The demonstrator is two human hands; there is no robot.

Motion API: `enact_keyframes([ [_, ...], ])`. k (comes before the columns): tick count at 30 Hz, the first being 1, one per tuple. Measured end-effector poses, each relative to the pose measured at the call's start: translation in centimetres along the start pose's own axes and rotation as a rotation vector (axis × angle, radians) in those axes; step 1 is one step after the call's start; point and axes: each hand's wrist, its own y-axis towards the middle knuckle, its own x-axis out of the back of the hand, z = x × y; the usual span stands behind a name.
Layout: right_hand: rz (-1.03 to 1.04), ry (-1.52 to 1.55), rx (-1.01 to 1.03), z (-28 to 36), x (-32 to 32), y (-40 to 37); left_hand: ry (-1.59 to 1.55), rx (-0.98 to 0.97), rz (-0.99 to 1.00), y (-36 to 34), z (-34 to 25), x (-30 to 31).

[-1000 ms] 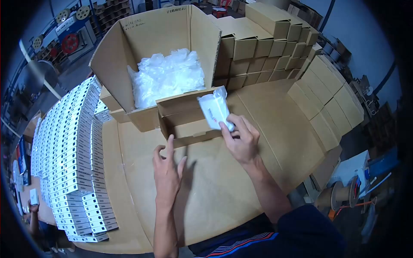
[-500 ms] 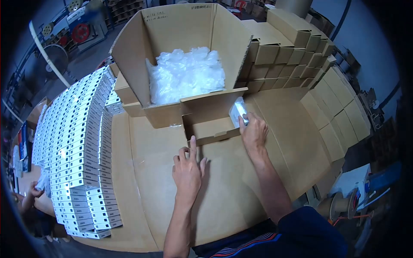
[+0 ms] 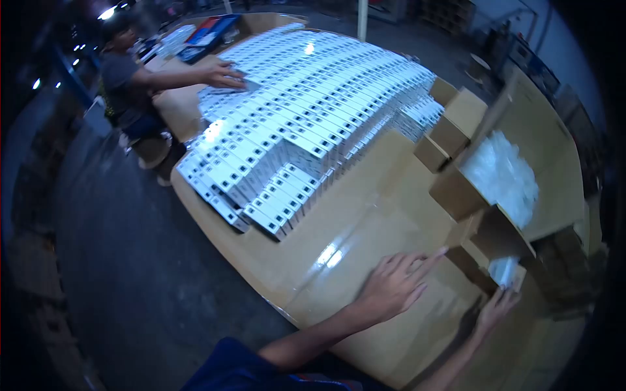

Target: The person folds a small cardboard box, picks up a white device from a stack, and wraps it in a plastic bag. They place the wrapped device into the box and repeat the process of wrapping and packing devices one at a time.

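Beside the small open cardboard box [image 3: 464, 257], my left hand [image 3: 392, 287] is open. Its fingers are apart, and the index fingertip reaches the box's near corner. At the box's other end, my right hand [image 3: 497, 310] has its fingers closed on a white packet in clear plastic [image 3: 503, 270]. The packet stands tilted inside that end of the box, its lower part hidden by the wall. Behind is a larger carton [image 3: 554, 163] holding a heap of clear plastic bags [image 3: 501, 179].
Rows of stacked small white boxes [image 3: 313, 98] cover the table's far side. A co-worker's hand [image 3: 225, 75] reaches over them from the left. Brown cartons [image 3: 460, 114] stand beside the large carton. The cardboard-covered table [image 3: 352, 228] ends in a curved edge near me.
The view has swung left and tilted, bringing the white boxes and the co-worker toward the middle. My hands stay at the small cardboard box, which now appears at the right.
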Motion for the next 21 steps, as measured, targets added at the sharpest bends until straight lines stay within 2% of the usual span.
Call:
enact_keyframes([
  [2, -0.213, 0.023, 0.12, 4.1, 1.9, 0.2, 0.017, 0.071, -0.239, -3.1, 1.8, 4.7],
  [3, -0.219, 0.045, 0.17, 6.1, 2.5, 0.6, 0.067, 0.117, -0.37, -4.5, 3.0, 7.0],
  [5, -0.298, 0.059, 0.419, 11.2, 3.2, 1.2, 0.309, 0.17, -0.589, -7.0, 5.6, 11.8],
  [6, -0.155, 0.272, 0.357, 15.4, 3.6, 0.4, 0.358, 0.24, -0.678, -7.9, 6.8, 14.0],
  [7, -0.001, 0.437, 0.38, 19.7, 4.0, -1.1, 0.403, 0.309, -0.764, -8.6, 8.1, 16.1],
  [8, 0.155, 0.6, 0.378, 24.0, 4.3, -2.5, 0.466, 0.336, -0.772, -9.0, 9.6, 18.1],
  [9, 0.32, 0.717, 0.466, 28.1, 4.6, -4.3, 0.526, 0.365, -0.779, -9.1, 11.2, 19.9],
  [10, 0.517, 0.74, 0.559, 32.5, 6.3, -6.4, 0.447, 0.416, -0.786, -9.3, 13.1, 21.3],
  [11, 0.611, 0.646, 0.857, 35.8, 7.0, -7.8, 0.364, 0.465, -0.784, -9.6, 14.5, 22.0],
  [13, 0.758, 0.601, 1.152, 41.3, 7.9, -10.6, 0.152, 0.473, -0.758, -9.2, 16.1, 22.9],
  [15, 0.719, 0.622, 1.283, 45.3, 5.7, -12.4, 0.12, 0.454, -0.736, -8.8, 16.9, 23.0],
  [17, 0.611, 0.606, 1.319, 48.3, 3.6, -13.0, 0.107, 0.418, -0.75, -8.5, 18.0, 22.5],
  [21, 0.539, 0.546, 1.377, 52.3, 1.3, -13.4, 0.031, 0.521, -0.805, -8.1, 17.7, 22.4],
])
